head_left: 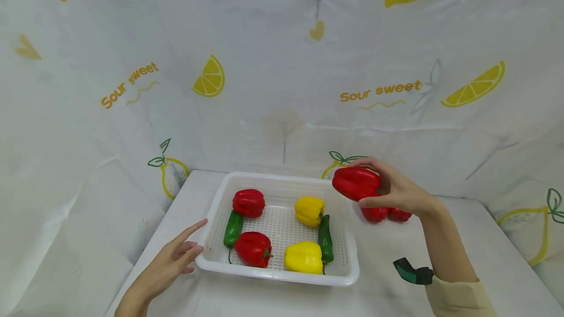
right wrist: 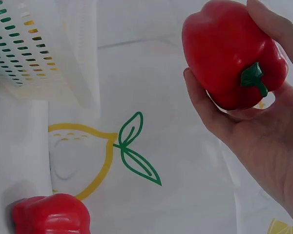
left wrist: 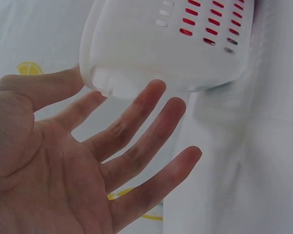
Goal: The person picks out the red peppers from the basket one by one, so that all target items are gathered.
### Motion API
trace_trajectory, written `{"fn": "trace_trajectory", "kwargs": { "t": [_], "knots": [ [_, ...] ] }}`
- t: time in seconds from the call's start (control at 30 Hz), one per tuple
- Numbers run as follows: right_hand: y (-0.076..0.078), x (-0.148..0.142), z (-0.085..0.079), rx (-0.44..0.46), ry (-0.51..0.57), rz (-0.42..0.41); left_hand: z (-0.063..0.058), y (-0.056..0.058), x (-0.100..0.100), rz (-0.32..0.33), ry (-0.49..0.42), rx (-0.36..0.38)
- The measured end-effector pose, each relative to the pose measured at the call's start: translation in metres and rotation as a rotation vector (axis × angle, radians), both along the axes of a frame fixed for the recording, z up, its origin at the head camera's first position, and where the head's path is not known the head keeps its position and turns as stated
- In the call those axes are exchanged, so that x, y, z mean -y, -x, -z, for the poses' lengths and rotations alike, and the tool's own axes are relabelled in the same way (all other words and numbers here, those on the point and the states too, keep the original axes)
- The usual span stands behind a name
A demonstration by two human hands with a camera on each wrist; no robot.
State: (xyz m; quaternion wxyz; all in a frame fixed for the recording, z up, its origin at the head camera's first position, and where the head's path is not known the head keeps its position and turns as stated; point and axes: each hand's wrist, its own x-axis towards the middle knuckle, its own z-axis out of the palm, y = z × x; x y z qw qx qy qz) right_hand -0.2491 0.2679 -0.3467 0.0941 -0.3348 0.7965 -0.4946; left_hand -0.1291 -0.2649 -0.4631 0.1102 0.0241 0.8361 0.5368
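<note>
My right hand (head_left: 403,192) grips a red bell pepper (head_left: 354,183) between thumb and fingers, raised above the right rim of a white plastic basket (head_left: 273,274). The right wrist view shows this pepper's green stem (right wrist: 253,75) facing the palm side. Fingers loosely spread, my left hand (head_left: 169,260) is at the basket's left rim, and its thumb appears to touch the rim in the left wrist view. Inside the basket lie two red bell peppers (head_left: 253,249), two yellow bell peppers (head_left: 304,257) and two long green peppers (head_left: 325,238).
More red bell peppers (head_left: 374,214) lie on the white table (head_left: 383,243) right of the basket, partly behind my right hand. A white cloth (head_left: 273,62) printed with lemons hangs behind the table. A dark strap (head_left: 413,272) sticks out by the right wrist.
</note>
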Motion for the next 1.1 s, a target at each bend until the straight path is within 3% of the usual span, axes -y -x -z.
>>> {"fn": "trace_trajectory", "kwargs": {
  "t": [0.27,0.6,1.1],
  "knots": [
    [-0.009,-0.017,0.007,-0.042,0.047,0.003,0.0,0.0,0.001,-0.003,-0.009,0.002],
    [-0.015,-0.036,0.01,-0.067,0.088,0.09,0.001,0.0,0.001,-0.004,-0.007,-0.001],
    [-0.022,-0.049,0.011,-0.078,0.036,0.235,0.0,0.0,0.001,-0.005,0.001,0.003]
  ]
}}
